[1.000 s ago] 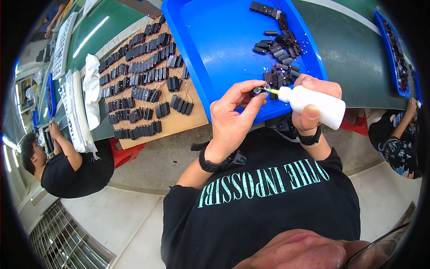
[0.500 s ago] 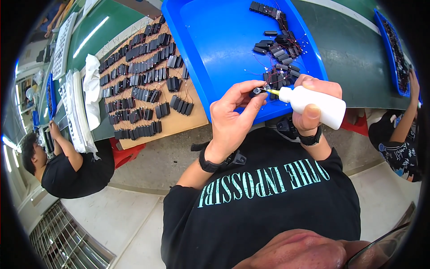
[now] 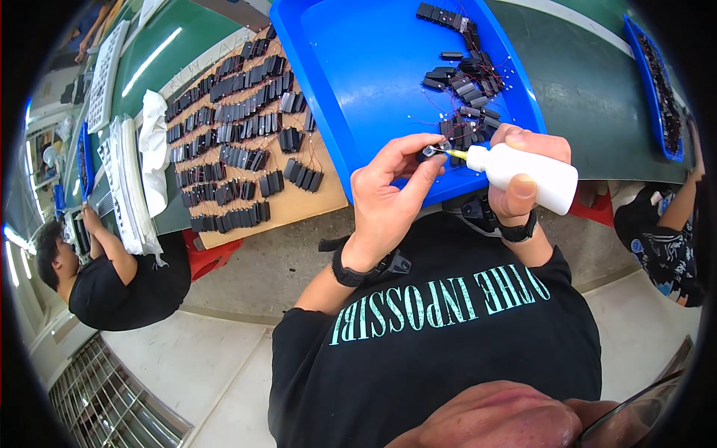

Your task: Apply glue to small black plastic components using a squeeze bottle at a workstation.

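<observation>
While the person's left hand point(image 3: 388, 198) pinches a small black plastic part point(image 3: 429, 151) between thumb and fingertips, most of that part stays hidden behind the fingers, so its shape is hard to make out; only a dark edge and a glint show at the fingertips. Its grip is closed on the part, just above the near rim of the big blue plastic tray point(image 3: 358, 82). The right hand point(image 3: 523, 175) is wrapped around a white plastic squeeze bottle point(image 3: 532, 173), the thumb pressed on its side and the fingers curled behind it, so the bottle's far side is out of sight.

The bottle lies nearly level, its long axis running left to right with a slight rise toward the left. Its yellow nozzle point(image 3: 457, 154) points left at the pinched part and meets it, or nearly so; whether they touch I cannot tell.

Just beyond the hands, inside the tray, sits a loose pile of small black parts with thin red wires point(image 3: 467, 89), the nearest of them partly covered by the right hand's knuckles. To the left, on the green worktop point(image 3: 590, 89), a brown board point(image 3: 328, 198) carries rows of black parts point(image 3: 231, 142), and a white cloth point(image 3: 153, 157) lies beside it. Another blue tray point(image 3: 659, 89) is cut off at the right edge. Two other people sit at the far left and far right, both partly cropped by the rim.
</observation>
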`<action>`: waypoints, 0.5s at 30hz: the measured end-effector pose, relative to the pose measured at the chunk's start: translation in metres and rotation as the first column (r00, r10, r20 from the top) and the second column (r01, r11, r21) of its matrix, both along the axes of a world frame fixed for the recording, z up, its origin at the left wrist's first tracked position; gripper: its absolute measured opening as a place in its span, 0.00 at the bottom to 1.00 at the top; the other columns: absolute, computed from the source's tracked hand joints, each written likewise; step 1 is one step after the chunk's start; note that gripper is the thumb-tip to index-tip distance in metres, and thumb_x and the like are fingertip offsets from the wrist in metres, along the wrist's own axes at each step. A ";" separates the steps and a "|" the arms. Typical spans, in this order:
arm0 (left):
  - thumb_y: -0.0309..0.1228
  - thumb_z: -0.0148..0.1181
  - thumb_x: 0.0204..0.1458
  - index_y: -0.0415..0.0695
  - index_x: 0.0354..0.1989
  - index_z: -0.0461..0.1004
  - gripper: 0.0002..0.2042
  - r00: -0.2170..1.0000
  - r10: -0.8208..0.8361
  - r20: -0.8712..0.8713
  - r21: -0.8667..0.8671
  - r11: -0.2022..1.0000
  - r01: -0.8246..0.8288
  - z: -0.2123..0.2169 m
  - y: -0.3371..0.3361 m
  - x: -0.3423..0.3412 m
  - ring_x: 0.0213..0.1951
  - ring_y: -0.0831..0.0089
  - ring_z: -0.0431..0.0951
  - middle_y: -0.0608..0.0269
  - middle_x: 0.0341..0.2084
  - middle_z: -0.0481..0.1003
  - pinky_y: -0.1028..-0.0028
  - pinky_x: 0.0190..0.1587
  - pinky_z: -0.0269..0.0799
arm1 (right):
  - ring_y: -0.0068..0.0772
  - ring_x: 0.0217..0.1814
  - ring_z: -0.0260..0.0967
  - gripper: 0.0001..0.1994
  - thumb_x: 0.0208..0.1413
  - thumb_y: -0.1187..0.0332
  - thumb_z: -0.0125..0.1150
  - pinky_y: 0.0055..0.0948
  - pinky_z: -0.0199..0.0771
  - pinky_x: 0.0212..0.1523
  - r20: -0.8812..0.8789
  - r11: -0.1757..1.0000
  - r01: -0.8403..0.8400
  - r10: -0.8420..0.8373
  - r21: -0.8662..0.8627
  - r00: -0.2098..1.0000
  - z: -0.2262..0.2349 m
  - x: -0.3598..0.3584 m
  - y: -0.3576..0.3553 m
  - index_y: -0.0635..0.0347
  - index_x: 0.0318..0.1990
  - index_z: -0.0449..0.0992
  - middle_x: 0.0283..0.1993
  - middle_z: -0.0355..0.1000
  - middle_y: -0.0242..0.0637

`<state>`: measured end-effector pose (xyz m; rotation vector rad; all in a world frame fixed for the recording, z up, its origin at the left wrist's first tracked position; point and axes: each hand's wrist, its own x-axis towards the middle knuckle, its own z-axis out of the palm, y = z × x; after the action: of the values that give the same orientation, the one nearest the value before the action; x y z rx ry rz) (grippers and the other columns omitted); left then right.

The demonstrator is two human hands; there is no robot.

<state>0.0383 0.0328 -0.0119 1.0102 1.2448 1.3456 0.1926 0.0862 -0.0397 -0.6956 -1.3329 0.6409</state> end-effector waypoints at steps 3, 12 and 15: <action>0.20 0.62 0.51 0.38 0.45 0.76 0.12 1.000 -0.008 -0.001 -0.007 1.000 0.008 -0.001 0.002 0.002 0.33 0.80 0.80 0.63 0.33 0.80 0.82 0.36 0.75 | 0.24 0.18 0.56 0.28 0.51 0.44 0.63 0.26 0.57 0.20 0.020 1.000 0.010 -0.010 0.013 1.000 0.003 0.000 0.002 0.62 0.40 0.65 0.23 0.62 0.34; 0.21 0.63 0.51 0.38 0.44 0.76 0.12 0.999 0.049 -0.005 -0.018 0.999 -0.049 -0.001 -0.005 -0.006 0.32 0.80 0.80 0.63 0.32 0.80 0.81 0.35 0.75 | 0.36 0.32 0.75 0.20 0.46 0.54 0.69 0.30 0.71 0.32 0.094 0.949 -0.133 0.111 0.284 0.989 0.014 -0.013 0.002 0.60 0.37 0.72 0.33 0.77 0.39; 0.22 0.64 0.50 0.38 0.44 0.76 0.11 0.999 0.042 -0.020 0.014 0.999 -0.042 -0.003 -0.006 -0.006 0.32 0.80 0.80 0.63 0.32 0.80 0.81 0.34 0.75 | 0.36 0.33 0.76 0.15 0.47 0.59 0.67 0.30 0.69 0.33 0.424 0.930 -0.283 0.164 0.234 0.891 0.034 0.005 -0.010 0.55 0.38 0.72 0.34 0.79 0.37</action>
<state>0.0320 0.0266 -0.0153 1.0152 1.2798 1.3808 0.1975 0.0758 -0.0060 -0.4424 -1.8664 0.4842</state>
